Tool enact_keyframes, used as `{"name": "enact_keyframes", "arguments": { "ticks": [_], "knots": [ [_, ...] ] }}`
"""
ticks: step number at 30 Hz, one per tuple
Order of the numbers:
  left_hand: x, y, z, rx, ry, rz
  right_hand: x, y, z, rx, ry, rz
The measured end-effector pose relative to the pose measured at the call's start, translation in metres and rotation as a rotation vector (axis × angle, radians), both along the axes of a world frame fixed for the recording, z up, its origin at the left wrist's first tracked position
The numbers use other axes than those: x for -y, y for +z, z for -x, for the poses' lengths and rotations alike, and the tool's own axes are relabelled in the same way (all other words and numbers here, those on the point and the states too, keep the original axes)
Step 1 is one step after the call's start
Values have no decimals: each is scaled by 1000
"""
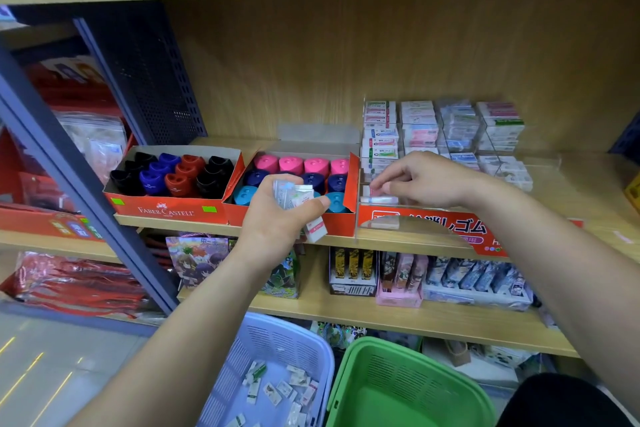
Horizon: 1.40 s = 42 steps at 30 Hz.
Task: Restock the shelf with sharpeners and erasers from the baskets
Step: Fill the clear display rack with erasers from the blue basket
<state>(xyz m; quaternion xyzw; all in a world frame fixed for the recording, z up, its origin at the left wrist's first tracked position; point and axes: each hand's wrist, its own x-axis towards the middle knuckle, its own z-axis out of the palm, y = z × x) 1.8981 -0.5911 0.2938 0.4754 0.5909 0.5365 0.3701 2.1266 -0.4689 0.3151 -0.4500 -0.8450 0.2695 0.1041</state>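
Several erasers [297,196] are gripped in the left hand [273,222] before the shelf [180,222] edge; the right hand [419,180] pinches a pink-labelled eraser [375,191] above the roomy front slot of the clear tray [415,224].

One camera sits on the person's head. It looks forward and a bit down at the light wooden shelf [595,191], from very close, so the left hand [277,215] and the right hand [426,180] both reach it. The wide picture bends at the edges. Low down, it peeks into the pale blue plastic basket [263,350] and the green plastic basket [398,374] on the floor.
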Motion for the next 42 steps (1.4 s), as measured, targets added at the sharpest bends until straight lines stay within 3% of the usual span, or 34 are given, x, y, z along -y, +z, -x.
{"name": "enact_keyframes", "arguments": {
  "ticks": [4,17,25,29,33,37,39,42],
  "knots": [
    [-2,-3,1,10,-1,4,-2,-1,5,102,22,-57],
    [-7,-8,8,44,16,17,-11,-6,18,25,-204,-59],
    [-8,-9,11,61,21,25,-4,-14,26,56,-392,-296],
    [-6,-8,9,64,22,23,-1,-13,20,-100,-312,-132],
    [-4,-7,8,57,30,19,-4,-8,25,74,-314,-167],
    [-3,-7,9,61,35,22,-1,-11,31,110,-393,-293],
    [-3,-6,8,65,31,24,1,-11,27,73,-392,-333],
    [-2,-5,8,72,30,24,8,-2,19,-195,-253,-180]
  ]
}}
